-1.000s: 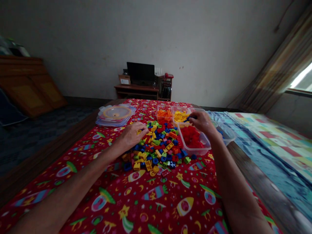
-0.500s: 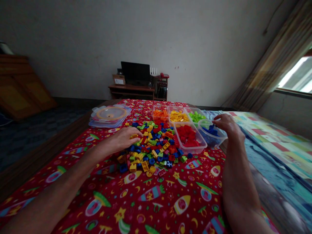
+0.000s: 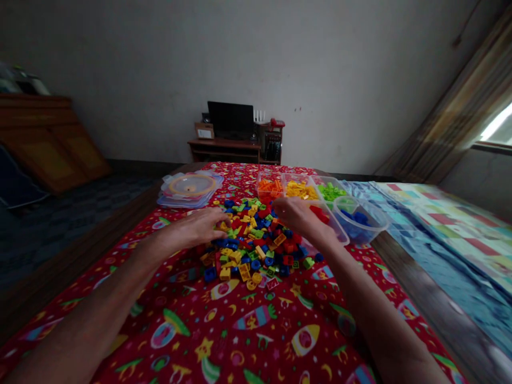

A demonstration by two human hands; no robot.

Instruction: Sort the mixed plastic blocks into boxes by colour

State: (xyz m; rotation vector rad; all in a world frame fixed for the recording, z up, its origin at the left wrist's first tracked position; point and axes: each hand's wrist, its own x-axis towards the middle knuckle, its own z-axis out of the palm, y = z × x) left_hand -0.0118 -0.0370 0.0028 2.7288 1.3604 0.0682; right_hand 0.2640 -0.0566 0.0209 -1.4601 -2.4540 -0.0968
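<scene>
Mixed toy building blocks (image 3: pixel 244 250) in yellow, blue, red, green and orange lie heaped on the red patterned cloth. My left hand (image 3: pixel 206 224) rests at the heap's left edge, thumb apart from the curved fingers, with loose blocks showing in the gap. Over the far right side of the heap hovers my right hand (image 3: pixel 294 214), its fingers pointing down and too dim to make out. It partly covers a clear box of red blocks (image 3: pixel 320 214). Beside that box stands a round clear tub (image 3: pixel 374 226) with blue blocks (image 3: pixel 356 217) inside.
Behind the heap are clear boxes of orange blocks (image 3: pixel 270 188), yellow blocks (image 3: pixel 301 190) and green blocks (image 3: pixel 331 192). Stacked clear lids (image 3: pixel 191 186) lie at the far left of the cloth (image 3: pixel 256 346). A bed (image 3: pixel 448 240) adjoins the right side.
My right hand has moved left from the blue-block tub to above the heap. My left hand stays at the heap's left edge, its thumb and fingers further apart. The view has shifted slightly left.
</scene>
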